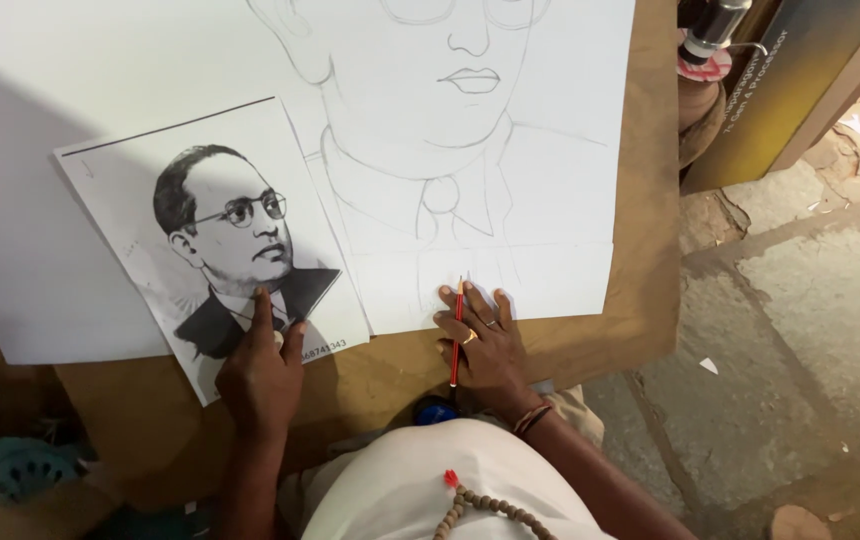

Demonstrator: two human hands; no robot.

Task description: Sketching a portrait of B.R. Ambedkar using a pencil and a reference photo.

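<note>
Left hand presses a fingertip on the printed reference portrait, at about 8 o'clock on the brown board, fingers flat, gripping nothing. At 6 o'clock the right hand rests on the drawing sheet, red pencil pinched between fingers, its point up. Looks like a compare-and-measure pause; next stroke needs proportions carried across. Up at 1 o'clock, a yellow-and-black slanted signboard.

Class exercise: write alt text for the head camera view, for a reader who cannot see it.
Seen from above, a person's right hand, holding a red pencil, rests on the lower edge of a large white sheet bearing a pencil outline portrait. The left hand presses a printed black-and-white reference portrait lying beside it. Both papers lie on a brown board above a stone floor.
</note>
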